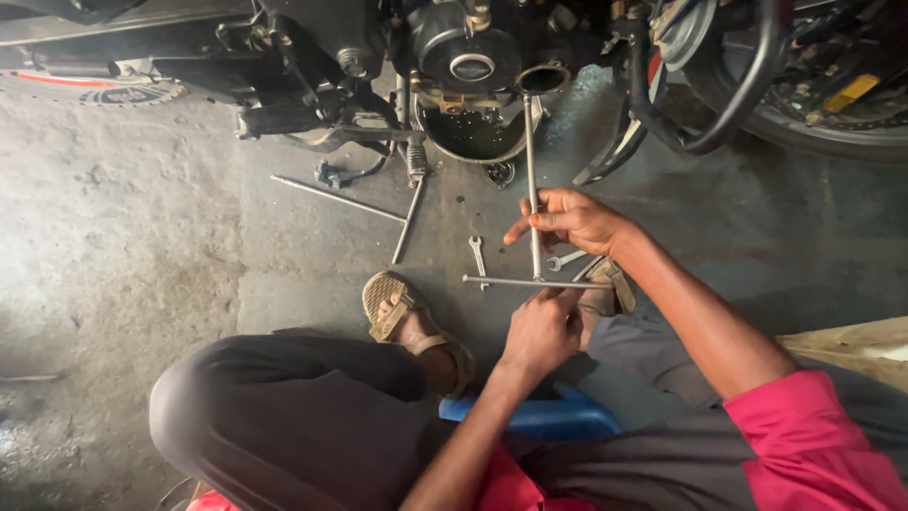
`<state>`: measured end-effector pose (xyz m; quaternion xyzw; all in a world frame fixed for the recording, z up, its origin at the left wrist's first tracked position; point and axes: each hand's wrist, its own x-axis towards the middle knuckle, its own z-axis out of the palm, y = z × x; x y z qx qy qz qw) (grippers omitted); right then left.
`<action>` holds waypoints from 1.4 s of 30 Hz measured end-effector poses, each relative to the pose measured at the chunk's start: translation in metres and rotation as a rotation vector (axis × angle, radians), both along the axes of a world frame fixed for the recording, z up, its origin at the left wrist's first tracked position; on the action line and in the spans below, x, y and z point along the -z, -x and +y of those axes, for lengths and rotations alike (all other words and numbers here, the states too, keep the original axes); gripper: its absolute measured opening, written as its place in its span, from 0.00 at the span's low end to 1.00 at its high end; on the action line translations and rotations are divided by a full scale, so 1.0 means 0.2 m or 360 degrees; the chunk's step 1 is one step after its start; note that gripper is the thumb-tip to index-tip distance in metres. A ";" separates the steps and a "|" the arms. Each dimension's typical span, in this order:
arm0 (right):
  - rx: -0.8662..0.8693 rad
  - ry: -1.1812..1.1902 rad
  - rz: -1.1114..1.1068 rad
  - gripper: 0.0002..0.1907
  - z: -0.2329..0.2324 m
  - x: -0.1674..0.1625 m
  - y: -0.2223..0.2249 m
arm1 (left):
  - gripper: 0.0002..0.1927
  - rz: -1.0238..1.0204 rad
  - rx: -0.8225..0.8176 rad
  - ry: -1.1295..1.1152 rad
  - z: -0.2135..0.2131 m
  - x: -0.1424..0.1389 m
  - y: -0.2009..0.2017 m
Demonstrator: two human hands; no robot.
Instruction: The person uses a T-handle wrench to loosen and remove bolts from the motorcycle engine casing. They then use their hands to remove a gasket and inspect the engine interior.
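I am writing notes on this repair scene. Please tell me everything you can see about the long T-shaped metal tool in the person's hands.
The T-shaped tool is bare grey metal: a long thin shaft with a crossbar at the near end. The shaft runs from the crossbar up to the underside of the motorcycle engine. The right hand pinches the shaft with its fingers; the left hand grips the crossbar from below. Small spanners lie on the concrete floor beside it.
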<state>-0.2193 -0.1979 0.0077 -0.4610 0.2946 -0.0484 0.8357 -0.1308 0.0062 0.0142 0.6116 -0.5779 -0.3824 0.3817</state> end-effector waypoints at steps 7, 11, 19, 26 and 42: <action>-0.0055 -0.0067 -0.0115 0.15 -0.01 -0.02 -0.03 | 0.39 0.0174 -0.0714 -0.0374 0.03 -0.12 -0.07; 0.0078 -0.0050 -0.0070 0.14 0.00 0.00 -0.05 | 0.40 -0.0042 -0.0565 -0.0717 0.02 -0.04 -0.07; 0.0202 0.0018 -0.0023 0.11 -0.03 0.03 -0.02 | 0.28 -0.0192 -0.0017 0.0289 0.13 -0.10 -0.11; 0.0261 0.0038 0.0010 0.10 -0.05 0.05 0.00 | 0.35 -0.0483 -0.0055 -0.0476 0.11 -0.08 -0.14; 0.0371 0.0094 -0.0011 0.11 -0.05 0.11 -0.01 | 0.37 -0.0247 0.0093 0.0109 0.15 -0.15 -0.19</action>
